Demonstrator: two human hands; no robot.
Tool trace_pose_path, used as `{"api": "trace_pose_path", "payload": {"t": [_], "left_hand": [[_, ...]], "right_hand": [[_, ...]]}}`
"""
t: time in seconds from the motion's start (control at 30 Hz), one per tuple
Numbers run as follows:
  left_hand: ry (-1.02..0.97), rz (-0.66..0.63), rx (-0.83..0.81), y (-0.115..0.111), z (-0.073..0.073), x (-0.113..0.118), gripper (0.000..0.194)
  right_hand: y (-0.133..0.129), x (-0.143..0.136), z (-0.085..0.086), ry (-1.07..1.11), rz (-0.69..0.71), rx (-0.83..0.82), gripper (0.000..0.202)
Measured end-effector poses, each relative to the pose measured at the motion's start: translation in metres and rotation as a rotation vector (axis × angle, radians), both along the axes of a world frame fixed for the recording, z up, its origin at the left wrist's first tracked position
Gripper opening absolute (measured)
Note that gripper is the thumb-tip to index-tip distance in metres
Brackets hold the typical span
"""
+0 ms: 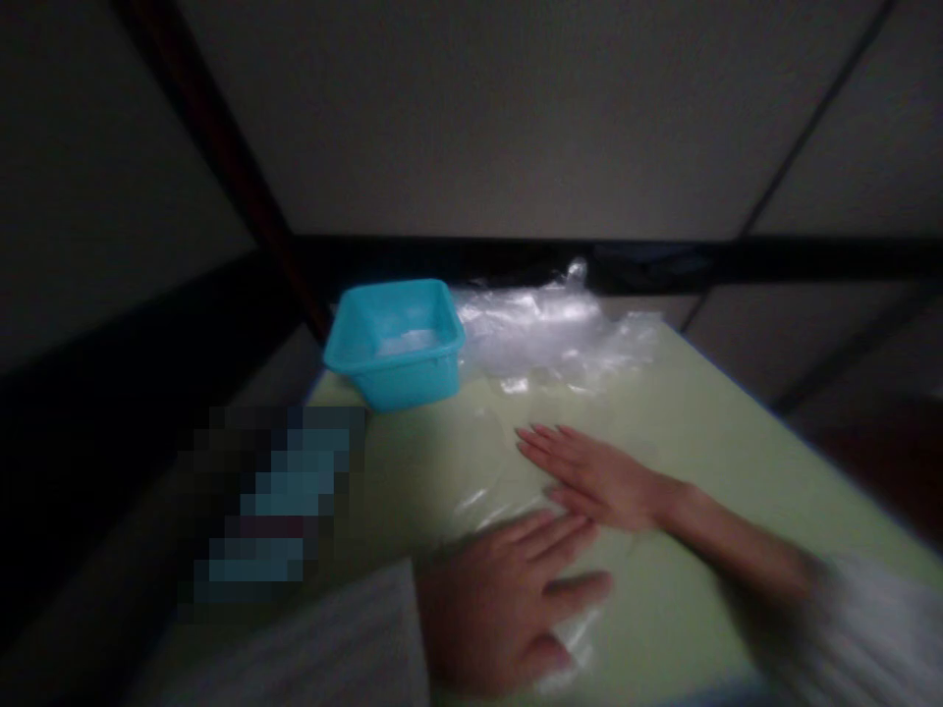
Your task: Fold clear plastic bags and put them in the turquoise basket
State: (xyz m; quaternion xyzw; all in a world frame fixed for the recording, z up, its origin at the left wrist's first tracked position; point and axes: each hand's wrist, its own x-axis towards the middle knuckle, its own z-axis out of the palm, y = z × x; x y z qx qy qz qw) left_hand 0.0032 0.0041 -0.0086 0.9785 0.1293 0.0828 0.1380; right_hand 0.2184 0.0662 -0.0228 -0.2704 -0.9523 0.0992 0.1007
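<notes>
My left hand (508, 599) lies flat at the near middle of the yellow-green table top (707, 412), fingers stretched out to the right. Just beyond it, my right hand (596, 481) rests palm down, its fingers pointing left. The left fingertips come up to the right thumb or overlap it slightly. Under and around both hands is a thin, clear plastic sheet or bag (478, 503), which shows mainly by its shine. Its edges are hard to make out in the dim, blurred picture. Neither hand grips anything.
A turquoise plastic basin (405, 383) stands at the back left, with something whitish inside. Crumpled clear plastic (545, 319) lies along the back edge. A pixelated patch (287, 501) covers something at the left edge. A panelled wall (501, 128) rises behind the table.
</notes>
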Motion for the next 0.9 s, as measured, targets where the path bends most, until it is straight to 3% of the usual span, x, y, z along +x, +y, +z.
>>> {"api": "trace_pose_path", "payload": {"t": [0.33, 0.53, 0.6, 0.77, 0.9], "left_hand": [[0.050, -0.031, -0.023, -0.005, 0.004, 0.002, 0.052], [0.009, -0.051, -0.030, -0.002, 0.005, 0.001, 0.061], [-0.037, 0.048, -0.010, 0.004, 0.006, 0.000, 0.059], [-0.115, 0.525, 0.047, 0.032, -0.006, -0.014, 0.045], [-0.034, 0.569, 0.096, 0.051, -0.022, -0.028, 0.049]], "right_hand": [[0.003, 0.006, 0.002, -0.057, 0.014, -0.002, 0.064], [0.001, 0.010, 0.002, -0.067, 0.017, 0.021, 0.064], [0.000, 0.012, 0.001, -0.053, 0.026, 0.027, 0.063], [-0.001, 0.014, 0.001, -0.060, 0.025, 0.029, 0.067], [-0.001, 0.012, 0.003, -0.111, 0.019, 0.014, 0.068]]}}
